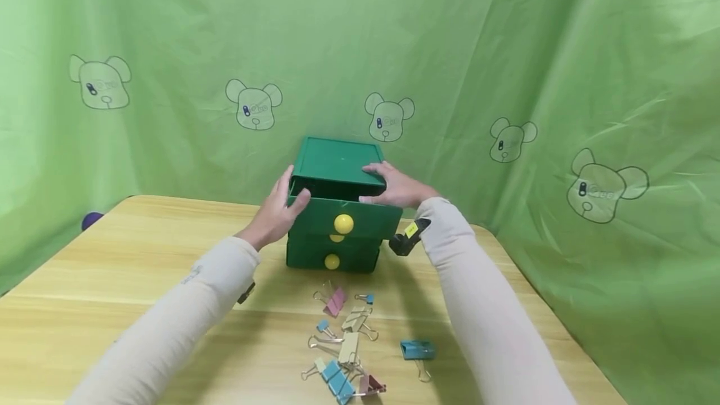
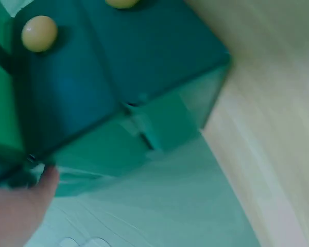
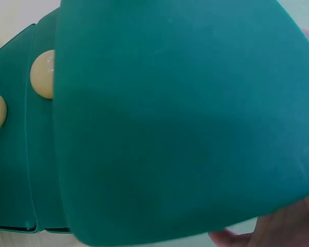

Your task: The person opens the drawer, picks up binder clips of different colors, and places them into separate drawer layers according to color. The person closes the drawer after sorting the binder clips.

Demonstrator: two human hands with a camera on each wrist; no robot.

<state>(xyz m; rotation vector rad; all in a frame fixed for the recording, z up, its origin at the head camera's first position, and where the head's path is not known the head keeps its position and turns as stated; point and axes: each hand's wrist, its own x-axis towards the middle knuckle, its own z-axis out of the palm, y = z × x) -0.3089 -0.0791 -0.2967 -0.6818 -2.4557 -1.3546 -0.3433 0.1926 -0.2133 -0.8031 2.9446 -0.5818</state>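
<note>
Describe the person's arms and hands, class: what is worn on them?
The left sleeve and right sleeve are long and off-white; the left bears a faint grey marking. The left hand and right hand are ungloved. A black device shows by each cuff; the right one has a yellow label.

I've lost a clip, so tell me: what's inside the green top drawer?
Above the front of the top drawer, only darkness shows. Its floor and any contents are hidden by that front and the shadow; the right hand covers the opening's right end.
</note>
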